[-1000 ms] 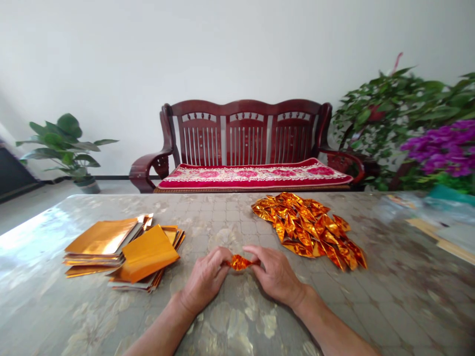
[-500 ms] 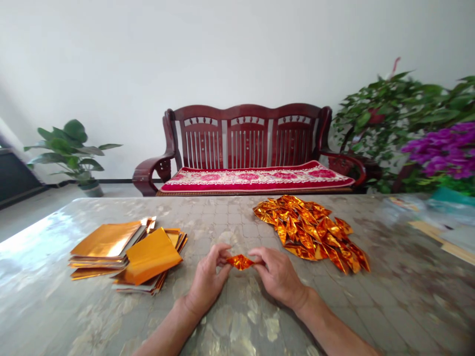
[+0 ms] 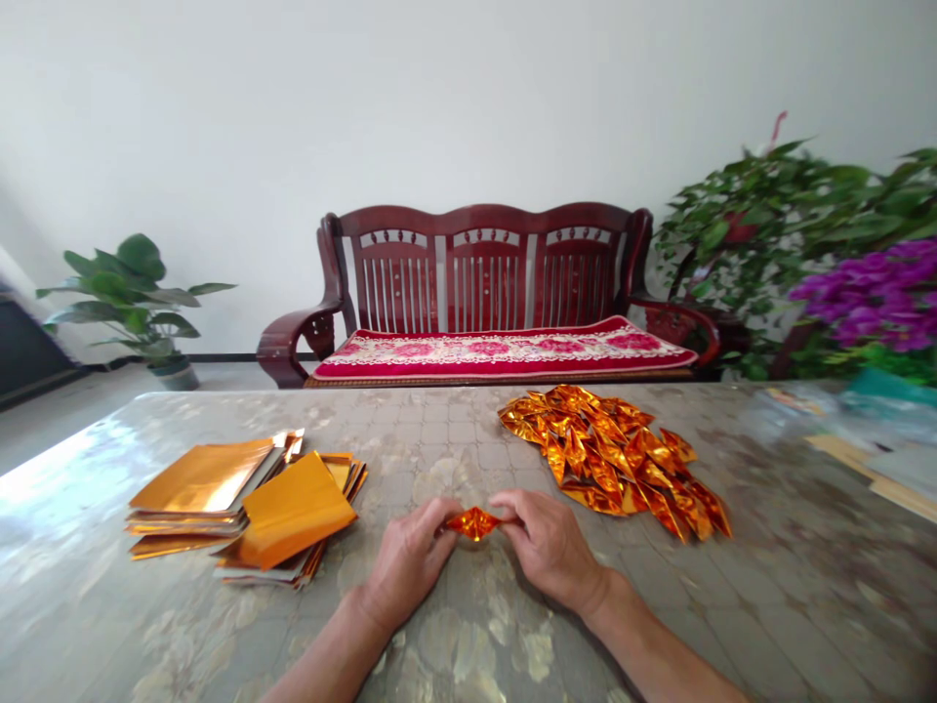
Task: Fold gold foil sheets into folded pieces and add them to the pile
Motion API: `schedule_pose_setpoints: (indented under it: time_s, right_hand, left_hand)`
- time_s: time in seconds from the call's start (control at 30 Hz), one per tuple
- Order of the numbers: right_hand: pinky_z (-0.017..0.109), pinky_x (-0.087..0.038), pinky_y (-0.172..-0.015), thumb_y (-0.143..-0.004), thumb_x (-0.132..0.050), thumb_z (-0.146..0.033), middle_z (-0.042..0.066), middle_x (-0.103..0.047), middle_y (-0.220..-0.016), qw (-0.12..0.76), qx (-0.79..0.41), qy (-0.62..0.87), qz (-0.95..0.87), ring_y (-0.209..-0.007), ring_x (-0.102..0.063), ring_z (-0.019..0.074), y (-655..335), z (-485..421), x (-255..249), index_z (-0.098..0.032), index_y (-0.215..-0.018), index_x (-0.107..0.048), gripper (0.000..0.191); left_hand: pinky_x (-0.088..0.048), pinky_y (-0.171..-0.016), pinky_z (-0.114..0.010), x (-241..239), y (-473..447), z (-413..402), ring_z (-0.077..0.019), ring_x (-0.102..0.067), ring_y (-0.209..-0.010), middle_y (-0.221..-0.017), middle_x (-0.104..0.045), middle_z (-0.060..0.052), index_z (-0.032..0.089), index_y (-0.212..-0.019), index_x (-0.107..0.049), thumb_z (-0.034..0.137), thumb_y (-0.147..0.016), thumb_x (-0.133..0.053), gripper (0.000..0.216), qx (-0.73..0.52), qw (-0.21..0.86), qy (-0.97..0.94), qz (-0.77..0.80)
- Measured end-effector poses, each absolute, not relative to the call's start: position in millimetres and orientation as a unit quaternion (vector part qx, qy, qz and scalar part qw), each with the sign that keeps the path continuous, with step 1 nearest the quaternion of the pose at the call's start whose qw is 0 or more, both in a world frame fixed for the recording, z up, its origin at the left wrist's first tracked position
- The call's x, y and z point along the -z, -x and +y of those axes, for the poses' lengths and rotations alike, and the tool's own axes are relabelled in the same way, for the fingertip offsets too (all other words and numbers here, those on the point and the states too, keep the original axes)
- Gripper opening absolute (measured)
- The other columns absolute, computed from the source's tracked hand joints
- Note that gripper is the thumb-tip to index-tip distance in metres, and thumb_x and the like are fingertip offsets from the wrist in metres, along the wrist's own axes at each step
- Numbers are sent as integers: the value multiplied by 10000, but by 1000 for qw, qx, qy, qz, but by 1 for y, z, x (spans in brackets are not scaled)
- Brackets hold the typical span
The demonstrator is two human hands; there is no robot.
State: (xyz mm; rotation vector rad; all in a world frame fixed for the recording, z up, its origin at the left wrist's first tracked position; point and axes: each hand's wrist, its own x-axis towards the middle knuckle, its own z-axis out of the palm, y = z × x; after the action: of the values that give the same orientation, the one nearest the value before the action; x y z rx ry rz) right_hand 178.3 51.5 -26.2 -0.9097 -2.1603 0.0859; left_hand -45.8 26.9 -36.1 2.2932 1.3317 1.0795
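Observation:
A small folded gold foil paper ingot (image 3: 475,524), shiny orange with pointed ends, is held just over the table between my two hands. My left hand (image 3: 411,558) pinches its left tip between thumb and fingers. On the other side, my right hand (image 3: 550,547) grips the right tip the same way. Left of my hands lie stacks of flat gold foil sheets (image 3: 299,510), with one sheet askew on top. A heap of folded foil ingots (image 3: 607,454) spreads over the table beyond my right hand.
The table (image 3: 431,430) has a patterned, glossy cover. Plastic bags and papers (image 3: 878,430) lie at its right end. Behind it stands a wooden bench (image 3: 483,273) with a red floral cushion (image 3: 505,350). Potted plants (image 3: 139,293) and purple flowers (image 3: 871,293) flank it.
The fingers of my left hand have closed in more around the left tip of the foil ingot. My right hand has stayed almost in place. The view has shifted slightly.

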Motion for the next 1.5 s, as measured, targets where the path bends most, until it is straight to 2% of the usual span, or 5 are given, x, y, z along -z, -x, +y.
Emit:
schedule_pose_setpoints:
  time_s: [0.13,0.63,0.93,1.37,1.5]
  right_hand:
    - [294,-469,-705,-869,-522,-84,13,-686,-793,385,-34,361,-849,-734,-652,184,-179,52,28,-213,-1069,-603,251]
    - [282,-508,-692,-840,-570,-93,-4,-699,-758,411,-57,366,-833,-715,-676,176,-177,52,27,-226,-1037,-617,242]
    - [342,-553,-866,-764,-562,-15,26,-739,-1055,389,-108,393,-826,-938,-711,197,-180,50,33,-240,-1189,-575,481]
    - [272,-525,-730,-936,-545,-130,27,-683,-870,416,-63,306,-854,-808,-653,162,-182,54,26,-231,-932,-668,159]
    - [261,-502,-694,-947,-562,-160,23,-671,-825,427,-45,313,-847,-766,-634,156,-183,54,29,-224,-910,-668,129]
  left_hand:
    - [-489,-702,-197,29,47,24,-123,-664,-765,-862,-674,8,228,-938,-603,192,-957,-513,99,-327,115,-830,438]
    - [-449,-621,-187,33,47,22,-110,-613,-637,-709,-641,1,204,-787,-591,182,-978,-443,242,-381,73,-815,430]
    - [-502,-731,-200,39,51,32,-120,-669,-775,-858,-691,20,240,-919,-607,168,-949,-488,143,-377,115,-789,471]
    - [-532,-722,-213,44,51,37,-126,-669,-770,-824,-690,16,229,-845,-595,169,-924,-483,150,-420,154,-771,452]
    - [-560,-783,-244,46,51,36,-142,-702,-847,-910,-729,7,252,-973,-619,177,-931,-492,153,-416,163,-772,453]
